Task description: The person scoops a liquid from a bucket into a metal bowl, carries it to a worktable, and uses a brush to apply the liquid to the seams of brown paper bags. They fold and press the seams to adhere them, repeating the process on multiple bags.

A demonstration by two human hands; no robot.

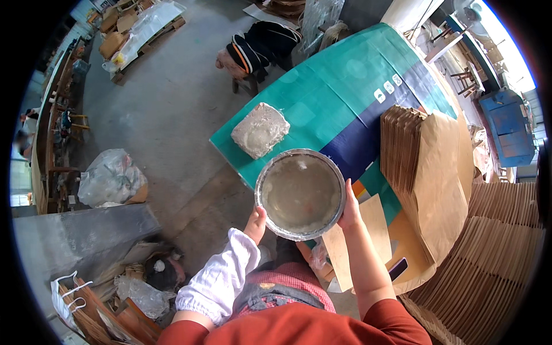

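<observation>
Your L hand (255, 225) and R hand (349, 211), 2 in all, are part-curled, each gripping 1 side of a single round bowl (299, 236); fingers beneath are hidden. Bowl sits directly betw. them, tipped toward view, w/ cloudy grey contents (301, 192) showing; your R hand is slightly higher in the pic. than your L. Just beyond the bowl: 1 pale, crusted block (260, 131) on the green-and-navy surface (339, 75). To your R: 2 brown stacks, viz. a folded-paper stack (428, 167) on the surface and a lower stack (489, 259) nearby. Also 1 dark phone (397, 268), near your R forearm.
</observation>
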